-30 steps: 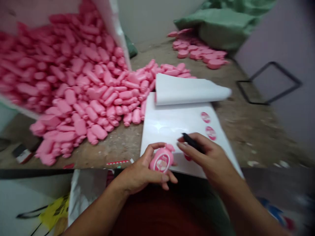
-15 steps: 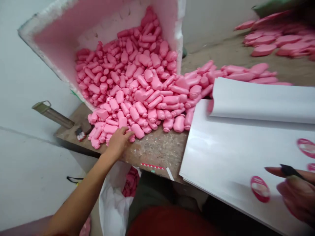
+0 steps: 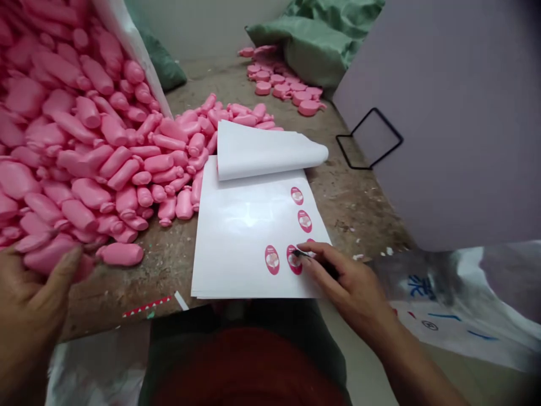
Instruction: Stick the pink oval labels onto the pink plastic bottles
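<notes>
Your L hand (image 3: 31,304) grips pink bottle (image 3: 54,256); R hand (image 3: 359,290) pinches dark tool (image 3: 301,254) at near sticker (image 3: 295,267). Sticker may tear if tip digs too hard.

The person wears a dark red top (image 3: 249,366) and dark green trousers (image 3: 325,344), with both forearms bare.

Left hand (image 3: 31,304) gripping pink bottle (image 3: 57,256), right hand (image 3: 346,287) holding black tool (image 3: 315,260) over oval stickers (image 3: 272,260) on white sheet (image 3: 236,225)
</notes>
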Tool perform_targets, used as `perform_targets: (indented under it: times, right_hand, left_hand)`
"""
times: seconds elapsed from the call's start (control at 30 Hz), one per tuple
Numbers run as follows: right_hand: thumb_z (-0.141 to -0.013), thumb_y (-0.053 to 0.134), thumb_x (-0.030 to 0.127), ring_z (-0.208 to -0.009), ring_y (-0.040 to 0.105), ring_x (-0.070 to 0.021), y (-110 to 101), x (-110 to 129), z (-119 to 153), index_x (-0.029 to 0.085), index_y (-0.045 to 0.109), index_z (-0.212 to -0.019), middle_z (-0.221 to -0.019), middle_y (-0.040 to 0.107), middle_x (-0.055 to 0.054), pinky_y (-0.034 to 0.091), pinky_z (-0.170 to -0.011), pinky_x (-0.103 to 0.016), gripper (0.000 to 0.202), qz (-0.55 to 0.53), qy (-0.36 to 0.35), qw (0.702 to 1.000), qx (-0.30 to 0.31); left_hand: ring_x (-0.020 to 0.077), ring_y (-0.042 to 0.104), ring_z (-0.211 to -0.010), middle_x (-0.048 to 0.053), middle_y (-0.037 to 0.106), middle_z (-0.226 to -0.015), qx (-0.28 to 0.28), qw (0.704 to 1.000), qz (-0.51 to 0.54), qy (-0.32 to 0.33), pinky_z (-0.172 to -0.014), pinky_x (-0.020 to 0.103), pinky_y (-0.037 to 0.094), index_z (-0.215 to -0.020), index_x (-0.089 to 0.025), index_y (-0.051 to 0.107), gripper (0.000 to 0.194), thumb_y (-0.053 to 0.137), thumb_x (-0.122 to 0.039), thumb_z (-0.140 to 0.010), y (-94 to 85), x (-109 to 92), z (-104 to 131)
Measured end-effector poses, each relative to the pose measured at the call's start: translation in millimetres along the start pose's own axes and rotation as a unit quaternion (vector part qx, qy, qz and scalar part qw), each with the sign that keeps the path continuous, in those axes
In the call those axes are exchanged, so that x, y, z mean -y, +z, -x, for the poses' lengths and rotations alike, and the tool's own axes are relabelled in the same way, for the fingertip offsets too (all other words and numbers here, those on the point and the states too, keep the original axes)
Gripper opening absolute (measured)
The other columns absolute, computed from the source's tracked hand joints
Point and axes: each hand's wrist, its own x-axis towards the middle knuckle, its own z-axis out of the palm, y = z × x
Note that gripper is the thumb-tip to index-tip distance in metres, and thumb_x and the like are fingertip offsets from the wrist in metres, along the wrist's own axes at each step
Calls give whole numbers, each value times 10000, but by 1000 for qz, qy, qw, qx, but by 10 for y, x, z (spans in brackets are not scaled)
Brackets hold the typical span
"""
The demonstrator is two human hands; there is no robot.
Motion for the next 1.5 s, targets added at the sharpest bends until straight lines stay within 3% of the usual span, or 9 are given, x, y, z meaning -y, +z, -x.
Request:
perform_targets:
  times: [0.03,0.1,0.2,0.3,0.37,0.5,0.93,1.13,1.5]
  right_hand:
    - [-911,545,408,-730,700,-244,21,1,12,252,733,-994,-868,784,-36,493,-678,-359,257,25,-11,1000,0]
    - [-926,546,379,-635,659,-225,64,12,18,252,721,-945,-803,771,-17,455,-629,-346,216,72,-46,996,-19]
    - [-950,542,326,-599,622,-204,123,38,-6,238,709,-941,-804,772,-8,416,-624,-336,189,120,-115,985,-52]
    - [-977,511,295,-577,591,-185,159,68,-36,230,698,-917,-780,766,1,380,-633,-331,206,144,-154,975,-64]
    - [-985,497,286,-553,561,-176,169,89,-47,228,691,-892,-759,761,8,354,-626,-328,222,154,-160,973,-65]
    - [-979,502,272,-534,518,-166,171,127,-48,223,681,-865,-742,760,10,324,-625,-319,217,167,-161,970,-66]
    - [-950,545,284,-521,542,-179,213,135,-77,213,690,-851,-688,739,-2,343,-612,-313,189,166,-145,972,-83]
    - [-928,547,323,-585,598,-180,162,124,-77,256,692,-856,-694,732,17,381,-620,-297,175,85,-95,992,-13]
    - [-956,515,334,-526,555,-171,251,105,-87,238,706,-870,-707,745,-13,340,-643,-322,230,162,-123,977,-71]
  left_hand:
    - [135,591,-756,-64,630,-842,-15,996,85,-16,-662,226,504,-864,-222,566,278,791,-257,-705,147,-138,116]
    - [144,649,-717,-49,678,-863,110,964,216,-113,-628,248,547,-994,-241,566,430,842,-296,-669,475,-395,354]
    - [195,717,-767,20,733,-972,325,857,325,-232,-606,282,590,-1191,-260,522,664,881,-309,-634,935,-673,672]
    - [212,734,-899,98,708,-1169,431,775,358,-293,-693,285,607,-1212,-234,534,609,852,-266,-693,1253,-800,877]
    - [231,719,-998,118,661,-1270,441,764,359,-304,-749,289,605,-1175,-216,560,540,839,-245,-713,1375,-821,944]
    - [279,675,-1115,120,584,-1366,428,778,347,-301,-830,355,599,-1157,-212,579,517,839,-235,-711,1455,-796,972]
    - [244,692,-1092,106,572,-1398,450,766,349,-299,-767,272,611,-1162,-201,580,466,812,-235,-759,1450,-769,934]
    - [259,712,-1090,144,622,-1349,425,744,390,-337,-801,287,621,-1184,-184,538,395,723,-165,-835,1447,-753,917]
    - [261,722,-1063,137,595,-1395,431,744,384,-335,-860,355,620,-1224,-211,540,437,728,-166,-832,1437,-732,903]
